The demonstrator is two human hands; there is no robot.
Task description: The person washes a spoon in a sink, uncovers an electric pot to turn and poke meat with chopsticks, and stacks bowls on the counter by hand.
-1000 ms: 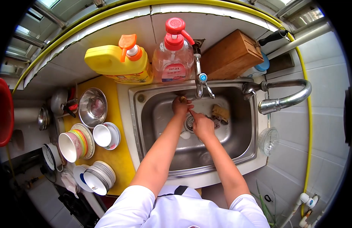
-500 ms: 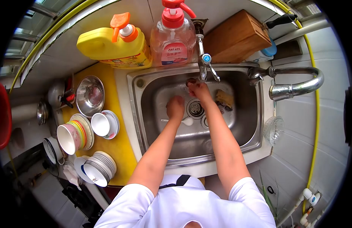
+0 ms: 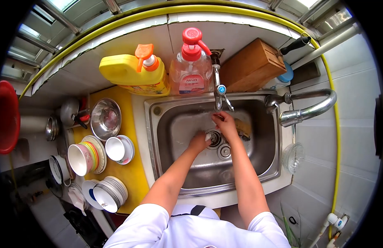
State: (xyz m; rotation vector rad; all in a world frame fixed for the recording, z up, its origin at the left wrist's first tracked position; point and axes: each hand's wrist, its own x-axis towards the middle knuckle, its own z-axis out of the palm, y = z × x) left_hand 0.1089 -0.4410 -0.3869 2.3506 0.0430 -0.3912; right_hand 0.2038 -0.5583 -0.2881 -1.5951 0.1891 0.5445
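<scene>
Currently, both my hands are down in the steel sink (image 3: 179,125), close to the drain (image 3: 216,139). My left hand (image 3: 198,141) is at the drain's left edge, its fingers curled in on a white spoon (image 3: 208,137); only the end shows past my fingertips, at the drain's rim, so I call it a spoon with some doubt. My right hand (image 3: 225,125) is beyond the drain, just below the tap (image 3: 220,90), with its fingers bent. Something dark shows by those fingertips, yet I can't make out whether I have hold of it or how tightly the fingers close.

On the near side of the drain, just beside it, lies a round metal piece (image 3: 224,152). A yellowish sponge (image 3: 243,127) sits to the drain's right, partly behind my right wrist. Well to the left of the drain, outside the sink, are a metal basin (image 3: 106,118) and a stack of white dishes (image 3: 106,196).

As I judge it, the step in hand is handling small pieces between drain and tap. The next move seems to call for a sure pinch on the spoon, since a smooth handle could slip towards the drain.
</scene>
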